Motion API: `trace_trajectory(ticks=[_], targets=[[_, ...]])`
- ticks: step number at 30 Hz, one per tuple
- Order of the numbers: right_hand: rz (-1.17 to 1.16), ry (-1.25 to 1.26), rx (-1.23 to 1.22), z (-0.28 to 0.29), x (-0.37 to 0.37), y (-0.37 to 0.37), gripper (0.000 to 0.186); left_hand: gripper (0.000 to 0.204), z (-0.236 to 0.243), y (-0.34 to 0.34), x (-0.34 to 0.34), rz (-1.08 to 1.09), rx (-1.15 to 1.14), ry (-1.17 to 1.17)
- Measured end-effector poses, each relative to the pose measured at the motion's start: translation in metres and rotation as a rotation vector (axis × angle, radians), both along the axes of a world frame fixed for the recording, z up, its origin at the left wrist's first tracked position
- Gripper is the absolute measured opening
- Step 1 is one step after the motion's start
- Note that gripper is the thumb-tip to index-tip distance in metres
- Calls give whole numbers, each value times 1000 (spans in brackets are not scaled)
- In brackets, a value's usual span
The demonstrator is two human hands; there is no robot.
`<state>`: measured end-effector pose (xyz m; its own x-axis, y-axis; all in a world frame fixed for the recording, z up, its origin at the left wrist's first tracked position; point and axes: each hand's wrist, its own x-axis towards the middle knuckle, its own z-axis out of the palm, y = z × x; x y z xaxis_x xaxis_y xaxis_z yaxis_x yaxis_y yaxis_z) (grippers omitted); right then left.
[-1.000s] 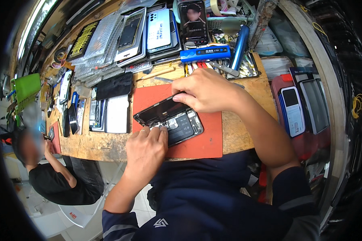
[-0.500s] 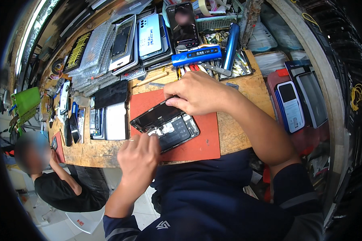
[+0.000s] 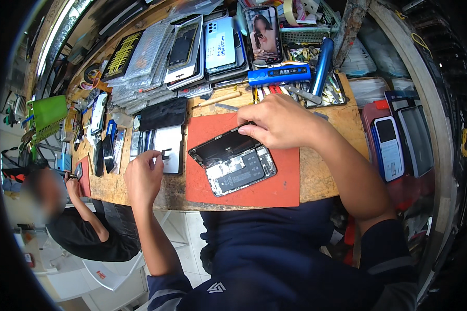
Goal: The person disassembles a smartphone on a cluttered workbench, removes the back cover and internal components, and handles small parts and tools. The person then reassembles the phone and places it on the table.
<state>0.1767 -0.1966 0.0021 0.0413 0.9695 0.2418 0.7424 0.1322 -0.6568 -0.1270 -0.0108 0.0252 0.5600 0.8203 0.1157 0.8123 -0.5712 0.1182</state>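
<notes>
An opened phone (image 3: pixel 242 175) lies on the red mat (image 3: pixel 285 189), its battery and inner parts uncovered. Its dark screen (image 3: pixel 220 149) is tilted up from the body along the far left side. My right hand (image 3: pixel 277 123) pinches the screen's upper right corner between thumb and fingers, holding it raised. Left of the mat, my left hand (image 3: pixel 144 175) is closed in a pinch, with a small dark piece (image 3: pixel 166 154) at the fingertips; its kind is too small to tell. Just beyond those fingers lies a white flat panel (image 3: pixel 167 136) beside a black phone screen (image 3: pixel 163 114).
Bubble-wrapped packs (image 3: pixel 140 62) and stacked phones (image 3: pixel 220 44) crowd the back. A blue device (image 3: pixel 279 74) lies before a propped phone (image 3: pixel 263 35) and a tool tray (image 3: pixel 337 93). A wooden-handled tool (image 3: pixel 218 99) rests beyond the mat. Another person (image 3: pixel 96 230) sits at left.
My left hand has moved left, away from the opened phone, and a small dark piece now shows at its fingertips. My right hand still holds the screen up. The whole view has shifted slightly.
</notes>
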Motion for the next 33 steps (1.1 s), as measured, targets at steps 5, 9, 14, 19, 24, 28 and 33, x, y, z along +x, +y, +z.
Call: trace_trajectory(ticks=[5, 9, 14, 19, 24, 28, 33], targets=[[2, -5, 49, -3, 1, -1, 14, 21, -2, 0, -2, 8, 272, -126], [11, 2, 99, -4, 2, -1, 15, 20, 5, -31, -3, 14, -8, -480], [4, -9, 80, -5, 1, -1, 15, 61, -2, -106, 4, 32, -1799, -1076], [-7, -14, 81, -6, 1, 0, 15, 75, -16, -128, 18, 108, -2186, -1242], [-5, 4, 95, -7, 1, 0, 15, 80, -21, -130, 26, 16, -2303, -1372], [-5, 13, 90, -6, 1, -2, 16, 81, -19, -133, 31, 54, -2182, -1226], [-8, 1, 76, -2, 1, -2, 17, 79, -13, -134, 35, 57, -2158, -1174]])
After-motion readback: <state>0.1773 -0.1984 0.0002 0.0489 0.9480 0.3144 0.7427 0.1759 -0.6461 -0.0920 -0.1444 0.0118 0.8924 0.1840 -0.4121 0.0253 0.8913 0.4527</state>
